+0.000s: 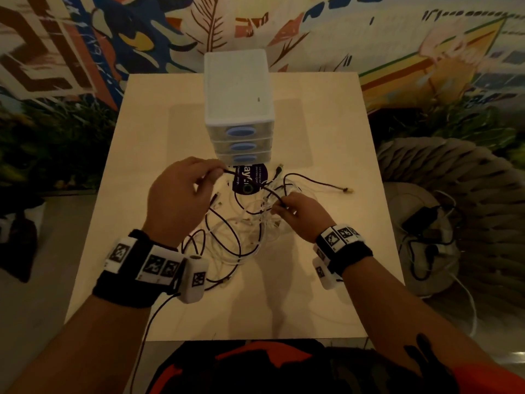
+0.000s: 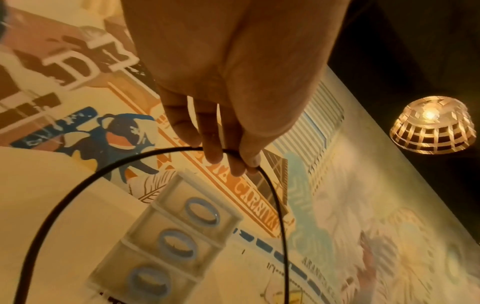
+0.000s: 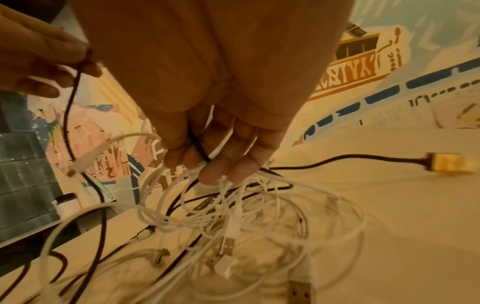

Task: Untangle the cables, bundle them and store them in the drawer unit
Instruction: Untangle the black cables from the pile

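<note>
The left hand (image 1: 181, 191) pinches a black cable (image 1: 252, 182) raised above the table (image 1: 326, 280). The right hand (image 1: 301, 214) grips the same cable lower down, at the tangle (image 1: 244, 231). The span runs from upper left to lower right; the drawer unit (image 1: 238, 109), all 3 drawers closed, stands just beyond. Freeing it likely means pulling the hands apart along that line.

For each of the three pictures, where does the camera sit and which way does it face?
Head: above, facing down at the table, drawers and cables; both forearms and hands show.
Left wrist: along the left hand, which pinches a black cable, toward the drawers.
Right wrist: along the right hand, down onto the cables; left fingers show too.
Shared: the black cable, in all views.
</note>
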`<state>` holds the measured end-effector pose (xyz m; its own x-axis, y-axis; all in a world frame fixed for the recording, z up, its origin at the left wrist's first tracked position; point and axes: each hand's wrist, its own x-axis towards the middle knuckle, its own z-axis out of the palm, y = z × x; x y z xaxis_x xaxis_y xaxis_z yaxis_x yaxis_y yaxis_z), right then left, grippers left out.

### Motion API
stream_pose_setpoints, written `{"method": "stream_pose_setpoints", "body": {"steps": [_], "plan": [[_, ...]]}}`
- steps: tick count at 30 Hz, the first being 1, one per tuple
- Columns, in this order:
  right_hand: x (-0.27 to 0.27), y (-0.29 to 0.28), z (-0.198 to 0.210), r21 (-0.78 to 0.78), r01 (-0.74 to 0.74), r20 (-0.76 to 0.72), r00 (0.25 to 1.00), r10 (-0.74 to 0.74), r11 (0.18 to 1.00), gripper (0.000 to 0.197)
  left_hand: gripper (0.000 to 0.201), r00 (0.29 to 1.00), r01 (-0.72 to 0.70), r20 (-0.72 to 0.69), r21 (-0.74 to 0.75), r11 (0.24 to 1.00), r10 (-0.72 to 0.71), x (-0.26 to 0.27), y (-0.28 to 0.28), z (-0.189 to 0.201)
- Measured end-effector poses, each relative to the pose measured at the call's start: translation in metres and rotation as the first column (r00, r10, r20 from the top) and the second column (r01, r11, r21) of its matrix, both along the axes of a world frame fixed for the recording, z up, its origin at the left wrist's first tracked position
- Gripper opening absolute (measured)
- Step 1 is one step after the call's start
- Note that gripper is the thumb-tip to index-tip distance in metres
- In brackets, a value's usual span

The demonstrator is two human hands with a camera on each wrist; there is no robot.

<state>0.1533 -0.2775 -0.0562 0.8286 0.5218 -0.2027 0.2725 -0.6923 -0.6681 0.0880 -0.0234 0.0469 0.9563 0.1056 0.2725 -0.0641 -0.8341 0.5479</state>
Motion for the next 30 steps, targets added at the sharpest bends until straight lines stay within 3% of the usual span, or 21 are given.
{"method": "stream_pose_setpoints", "body": {"steps": [3, 7, 11, 13, 17, 23, 30], "plan": [[0.003, -0.004, -0.001, 0.010, 0.008, -0.011, 1.000, -0.008, 1.000, 0.023, 0.017, 0.999, -0.044, -0.014, -0.023, 0.999, 0.043, -0.002, 0.010, 0.002], [0.002, -0.001, 0.004, 0.036, -0.025, 0.031, 0.999, 0.024, 0.999, 0.025, 0.025, 0.992, -0.088, -0.067, 0.226, 0.970, 0.105, -0.011, -0.002, 0.002], [-0.002, 0.009, 0.012, 0.047, -0.080, 0.066, 0.995, 0.077, 0.996, 0.023, 0.044, 0.993, 0.102, -0.092, 0.393, 0.914, -0.071, -0.016, -0.049, 0.000], [-0.005, 0.013, 0.017, 0.043, -0.109, 0.100, 0.989, 0.104, 0.993, 0.023, 0.037, 0.977, 0.208, -0.137, 0.454, 0.867, -0.163, -0.014, -0.065, -0.011], [-0.013, 0.014, 0.020, 0.026, -0.147, 0.099, 0.985, 0.144, 0.989, 0.023, 0.025, 0.971, 0.217, -0.197, 0.507, 0.834, -0.133, -0.008, -0.067, -0.022], [-0.020, 0.009, 0.012, 0.064, -0.103, 0.049, 0.994, 0.100, 0.993, 0.024, 0.017, 0.981, 0.183, -0.132, 0.433, 0.883, -0.139, -0.008, -0.054, -0.009], [-0.010, -0.002, 0.001, 0.083, -0.021, 0.013, 1.000, 0.020, 0.996, 0.022, 0.022, 0.995, 0.086, 0.041, 0.185, 0.979, -0.095, -0.008, -0.009, 0.027]]}}
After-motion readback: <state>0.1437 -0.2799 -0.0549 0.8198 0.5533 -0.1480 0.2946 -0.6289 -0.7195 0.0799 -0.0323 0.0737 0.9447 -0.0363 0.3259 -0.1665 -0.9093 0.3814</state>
